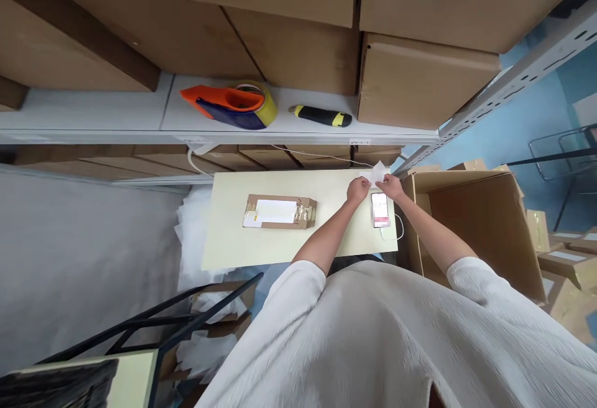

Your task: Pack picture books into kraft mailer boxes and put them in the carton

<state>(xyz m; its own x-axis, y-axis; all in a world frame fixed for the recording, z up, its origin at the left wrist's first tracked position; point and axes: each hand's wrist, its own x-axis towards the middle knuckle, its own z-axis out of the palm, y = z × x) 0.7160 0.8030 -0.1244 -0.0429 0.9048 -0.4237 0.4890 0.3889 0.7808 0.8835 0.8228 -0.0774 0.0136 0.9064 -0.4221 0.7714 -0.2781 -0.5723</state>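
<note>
At the far right corner of the pale table (261, 255), my left hand (359, 190) and my right hand (392, 186) pinch a small white paper sheet (379, 173) between them. The paper's upper corner sticks up past my fingers; what is printed on it is too small to read. Just below my hands lies a smartphone (380, 210) with its screen lit and a white cable attached. A taped cardboard box (280, 211) with a white label on top rests left of centre on the table, apart from both hands.
A shelf above the table holds an orange and blue tape dispenser (228, 106), a black and yellow utility knife (321, 115) and large cardboard boxes (424, 81). A big open carton (480, 227) stands at the table's right. White packing sheets (193, 234) hang at the left.
</note>
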